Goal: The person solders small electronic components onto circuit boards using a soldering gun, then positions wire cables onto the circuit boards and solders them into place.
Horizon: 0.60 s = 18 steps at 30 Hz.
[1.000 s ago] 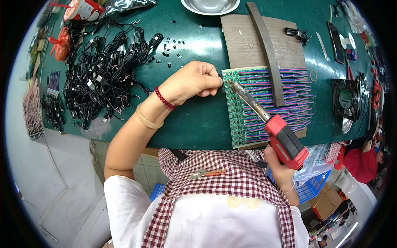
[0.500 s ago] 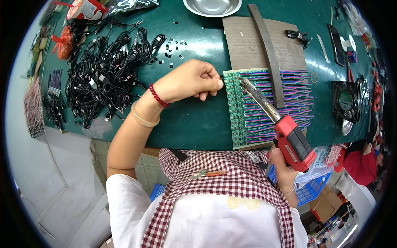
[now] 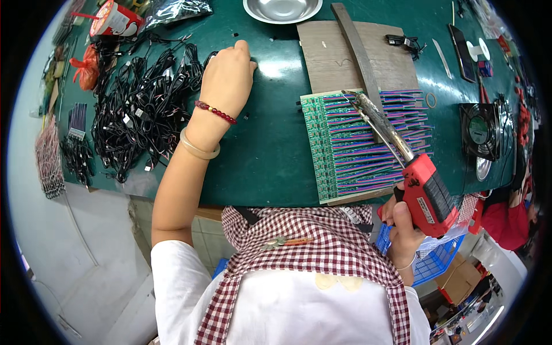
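Observation:
My left hand (image 3: 229,77) is over the table beside the cable pile, back up and fingers bent downward. It covers most of the small black parts there; its fingertips are hidden. In my right hand (image 3: 404,233) is a red-and-black soldering gun (image 3: 426,192). Its long metal barrel points up and left over a panel of green circuit boards (image 3: 319,149) with rows of coloured wires (image 3: 374,158). The gun's tip is near the panel's top edge, above the wires. A small black part (image 3: 299,103) sits at the panel's upper left edge.
A tangle of black cables (image 3: 138,109) lies left. A dark bar (image 3: 355,49) crosses a brown board (image 3: 322,57) and the wires. At the far edge stands a metal bowl (image 3: 283,8); a black fan (image 3: 480,131) and a phone (image 3: 462,53) are right. A blue basket (image 3: 428,265) is below the table edge.
My left hand has moved left, from the panel's upper left corner to the small black parts. The soldering gun has shifted right, its tip leaving the green boards' upper left area.

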Available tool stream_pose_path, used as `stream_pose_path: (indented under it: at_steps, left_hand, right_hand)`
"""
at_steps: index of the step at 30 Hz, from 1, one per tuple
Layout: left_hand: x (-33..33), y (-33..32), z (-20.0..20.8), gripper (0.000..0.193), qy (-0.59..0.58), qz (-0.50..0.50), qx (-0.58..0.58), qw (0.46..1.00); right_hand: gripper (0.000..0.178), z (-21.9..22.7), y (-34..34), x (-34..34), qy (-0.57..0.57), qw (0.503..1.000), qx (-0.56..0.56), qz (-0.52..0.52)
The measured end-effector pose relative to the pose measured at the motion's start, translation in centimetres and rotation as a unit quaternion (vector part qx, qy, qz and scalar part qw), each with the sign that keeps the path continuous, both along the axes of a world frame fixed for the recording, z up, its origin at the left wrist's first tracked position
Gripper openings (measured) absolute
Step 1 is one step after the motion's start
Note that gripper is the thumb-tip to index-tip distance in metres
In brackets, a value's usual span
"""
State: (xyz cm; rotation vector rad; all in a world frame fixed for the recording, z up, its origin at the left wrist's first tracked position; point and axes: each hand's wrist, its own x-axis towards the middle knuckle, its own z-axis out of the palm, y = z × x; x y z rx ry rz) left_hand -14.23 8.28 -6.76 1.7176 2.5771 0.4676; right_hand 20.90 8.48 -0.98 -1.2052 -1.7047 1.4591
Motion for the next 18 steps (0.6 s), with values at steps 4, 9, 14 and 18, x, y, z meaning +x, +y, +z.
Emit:
stream_pose_path:
  at_steps: [4,9,14,18]
  left_hand:
    - [-0.8,0.0,-0.2,0.015,-0.012,0.014,-0.022,1.000]
    - [-2.2,0.1,-0.3,0.018,-0.044,0.001,-0.054,0.998]
    - [-2.0,-0.8,0.2,0.019,-0.016,0.040,-0.058,0.997]
    - [-2.6,-1.1,0.6,0.018,-0.056,0.009,-0.067,0.996]
  right_hand:
    - [0.034,0.2,0.1,-0.4,0.029,0.999,-0.025,-0.009]
    - [0.034,0.3,-0.2,-0.5,0.030,0.999,-0.026,-0.018]
    - [0.032,0.7,0.0,-0.9,0.059,0.997,-0.034,-0.048]
    - [0.031,0.4,0.2,-1.0,0.065,0.996,-0.034,-0.058]
